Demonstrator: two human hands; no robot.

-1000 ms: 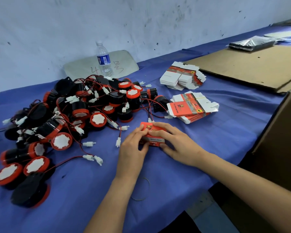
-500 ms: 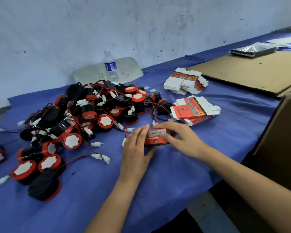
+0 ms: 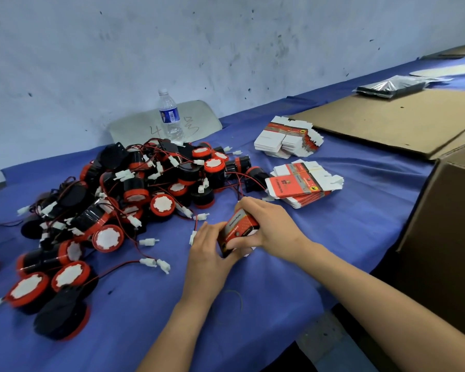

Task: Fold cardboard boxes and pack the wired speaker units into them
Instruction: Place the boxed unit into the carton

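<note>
Red box (image 3: 239,229), folded up into shape, is held between both hands over the near-middle of the blue table cloth (image 3: 360,224), tilted, its long printed face turned up and to the left. Can't tell if its low end touches the cloth.

Left hand (image 3: 208,251): fingers curled against the box's near-left end, gripping it. Right hand (image 3: 270,226): wrapped over the far and right side, thumb across the near face, also gripping. White flap edges show below the right thumb (whether the end is fully closed can't be told).

Just left of the hands: loose white connectors (image 3: 148,241) on red and black leads, running back to the pile of speaker units (image 3: 145,194), black bodies with red rims and white centres, heaped across the left half of the table.

Just beyond the right hand: a banded stack of flat boxes (image 3: 304,183). A second flat stack (image 3: 287,138) sits farther back.

Rubber band (image 3: 232,302) lies on the cloth near the left wrist.

Water bottle (image 3: 169,116) stands upright behind the pile, in front of a grey panel (image 3: 202,116) leaning on the wall.

Right side: brown cardboard sheet (image 3: 400,122) flat on the table with a dark plastic-wrapped pack (image 3: 389,85) on its far edge. Big brown carton (image 3: 446,237) at the table's right end.
</note>
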